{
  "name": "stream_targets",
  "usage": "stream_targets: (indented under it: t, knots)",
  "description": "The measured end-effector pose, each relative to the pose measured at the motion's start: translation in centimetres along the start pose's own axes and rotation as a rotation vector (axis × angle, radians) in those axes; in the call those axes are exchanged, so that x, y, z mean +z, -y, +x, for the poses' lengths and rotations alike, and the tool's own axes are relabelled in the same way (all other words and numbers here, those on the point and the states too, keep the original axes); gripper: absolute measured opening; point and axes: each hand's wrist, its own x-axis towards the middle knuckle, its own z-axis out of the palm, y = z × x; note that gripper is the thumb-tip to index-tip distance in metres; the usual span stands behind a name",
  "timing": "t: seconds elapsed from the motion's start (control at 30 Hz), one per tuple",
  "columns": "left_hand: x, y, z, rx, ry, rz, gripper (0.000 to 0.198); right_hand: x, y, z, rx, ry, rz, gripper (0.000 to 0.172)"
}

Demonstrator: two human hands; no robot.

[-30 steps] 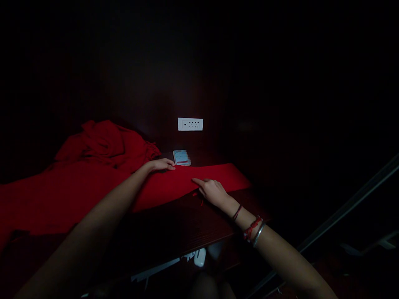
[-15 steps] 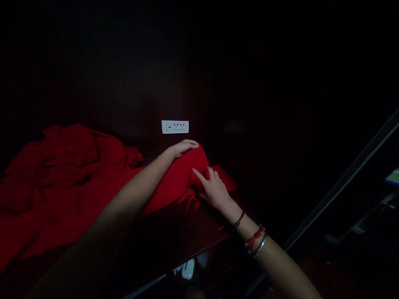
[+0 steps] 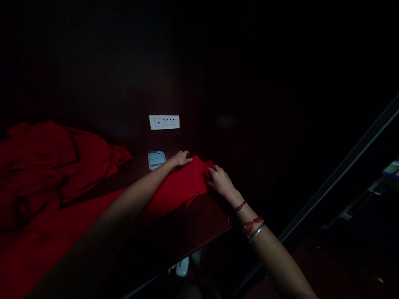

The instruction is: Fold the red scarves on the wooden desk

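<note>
A red fringed scarf (image 3: 174, 187) lies as a long strip over the dark wooden tabletop (image 3: 199, 226), with its folded end at the right. At the far edge of that end is my left hand (image 3: 181, 158), its thumb and forefinger apart, resting by the cloth. My right hand (image 3: 222, 182) is at the scarf's right end, fingers curled onto the cloth; the fingertips are dim. A bunched heap of the red cloth (image 3: 62, 153) with fringe lies at the left. Just behind my left wrist, a phone (image 3: 156, 160) with a lit screen lies on the table.
A white socket panel (image 3: 164, 122) is on the dark wall behind the table. Under the front edge hangs a white object (image 3: 182, 266) I cannot make out. A pale diagonal edge (image 3: 339, 170) runs along the right. Most of the surroundings are very dark.
The scarf's raised right end has come down flatter. My left hand has come off its top corner, my right fingers have curled onto the end, and the phone has come into view.
</note>
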Motion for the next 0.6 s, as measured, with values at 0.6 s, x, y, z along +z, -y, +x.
stream_targets:
  t: [0.6]
  knots:
    - [2.8, 6.8, -10.3, 0.273, -0.095, 0.256, 0.041, 0.6, -2.9, -0.5, 0.379, -0.059, -0.087, 0.028]
